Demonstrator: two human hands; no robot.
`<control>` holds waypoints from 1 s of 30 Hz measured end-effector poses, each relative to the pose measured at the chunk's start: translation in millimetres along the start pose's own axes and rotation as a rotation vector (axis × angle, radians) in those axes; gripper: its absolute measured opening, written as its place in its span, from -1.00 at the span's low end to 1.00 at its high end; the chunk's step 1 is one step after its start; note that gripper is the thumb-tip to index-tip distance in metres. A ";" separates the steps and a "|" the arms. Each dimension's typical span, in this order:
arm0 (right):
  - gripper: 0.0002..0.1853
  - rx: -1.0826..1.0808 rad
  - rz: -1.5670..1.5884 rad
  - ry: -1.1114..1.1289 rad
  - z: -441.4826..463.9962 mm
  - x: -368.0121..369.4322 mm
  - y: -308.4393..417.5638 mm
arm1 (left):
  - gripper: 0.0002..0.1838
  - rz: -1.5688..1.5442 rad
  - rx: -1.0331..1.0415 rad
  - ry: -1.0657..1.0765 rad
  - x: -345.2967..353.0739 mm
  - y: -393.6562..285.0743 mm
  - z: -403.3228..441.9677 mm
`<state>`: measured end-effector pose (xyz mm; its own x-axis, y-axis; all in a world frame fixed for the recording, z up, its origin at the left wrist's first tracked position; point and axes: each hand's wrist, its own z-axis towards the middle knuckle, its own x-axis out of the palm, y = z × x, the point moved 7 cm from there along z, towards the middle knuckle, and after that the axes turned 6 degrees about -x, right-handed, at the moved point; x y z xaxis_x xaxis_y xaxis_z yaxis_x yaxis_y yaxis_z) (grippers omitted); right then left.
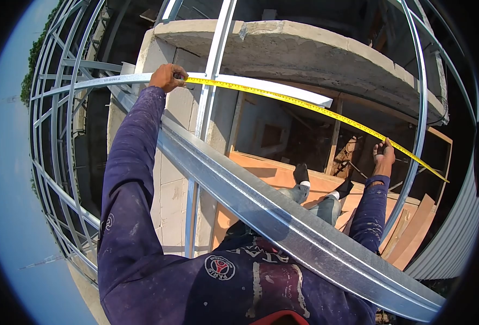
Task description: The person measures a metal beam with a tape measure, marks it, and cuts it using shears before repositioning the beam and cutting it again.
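A yellow tape measure [304, 103] is stretched out along a metal strip and on past its cut end, toward the right. My left hand [169, 77] is closed on the tape's left end, at the horizontal metal strip [115, 79]. Fingers closed, my right hand [383, 154] grips the blade farther right, and its free end extends beyond the hand to the curved metal bar [421, 108]. Between my hands, an upright metal channel [211, 81] crosses behind the tape.
A wide metal beam [282, 216] runs diagonally across my chest. Below are my feet on orange boards [255, 162]. A concrete ledge [304, 49] spans the top. Metal framing [60, 130] stands at the left, corrugated sheet [450, 233] at the right.
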<state>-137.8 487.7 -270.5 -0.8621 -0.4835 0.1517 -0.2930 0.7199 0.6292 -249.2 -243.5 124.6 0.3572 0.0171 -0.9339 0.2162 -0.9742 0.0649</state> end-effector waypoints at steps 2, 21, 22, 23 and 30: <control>-0.87 0.000 0.011 -0.015 6.5 -8.6 4.7 | -0.67 0.003 -0.015 0.006 -1.1 0.9 -0.6; -0.76 0.065 0.067 0.013 -122.0 8.1 -32.1 | -0.74 -0.194 0.257 -0.071 25.2 50.6 25.7; -0.77 0.071 0.053 0.012 -123.7 3.3 -37.9 | -0.74 -0.193 0.234 -0.053 29.6 57.3 30.4; -0.77 0.064 0.059 0.010 -124.7 -2.8 -41.9 | -0.74 -0.193 0.211 -0.033 33.5 62.6 37.6; -0.86 0.117 0.023 -0.054 -139.6 -40.4 -55.2 | -0.76 -0.225 0.201 -0.019 30.9 53.6 34.3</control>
<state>-29.1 398.0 -205.0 -0.8891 -0.4411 0.1221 -0.3164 0.7852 0.5323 -257.7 -302.9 87.2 0.3028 0.2351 -0.9236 0.1027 -0.9715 -0.2136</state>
